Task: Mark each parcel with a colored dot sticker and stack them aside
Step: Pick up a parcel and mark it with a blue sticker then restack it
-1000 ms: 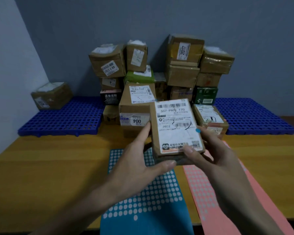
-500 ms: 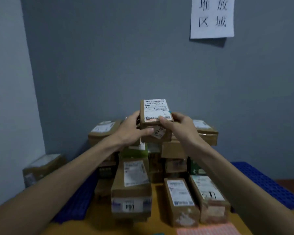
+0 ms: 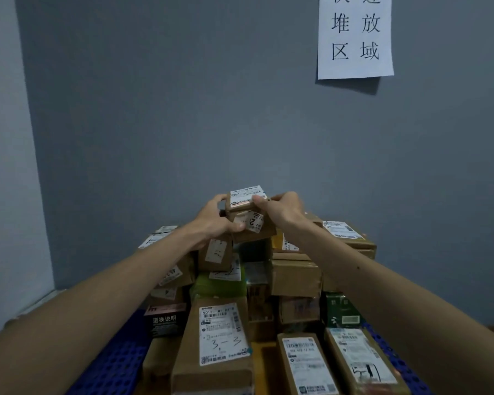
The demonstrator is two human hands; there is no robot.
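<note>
- While both bare forearms reach out over the heap, the parcel (image 3: 247, 195), a small brown carton with a white shipping label facing up, sits at the very top of the pile (image 3: 294, 277) against the grey wall (image 3: 183, 109); it touches the tilted brown box (image 3: 254, 233) just beneath it, whose front label bears a large "2"; whether its weight rests fully there I cannot tell
- left hand (image 3: 211, 220) is grasping: its fingers curl round the parcel's left end; its thumb lies across the front of the tilted brown box
- right hand (image 3: 283, 209) is grasping too: its thumb presses on the right edge of the top label; its fingers wrap behind the parcel's right end
- any dot on the held parcel is too small to make out
- at the front of the pile lies a long carton (image 3: 211, 374) with "3-3" handwritten on its label; a teal dot sticker (image 3: 250, 350) sits at that label's right edge
- two more labelled cartons (image 3: 305, 363) lie side by side to its right; a green box (image 3: 220, 286) and a black box (image 3: 166, 320) sit further in
- blue grid mats (image 3: 117, 363) lie under the pile; a paper sign (image 3: 354, 38) with printed characters hangs on the wall, upper right
</note>
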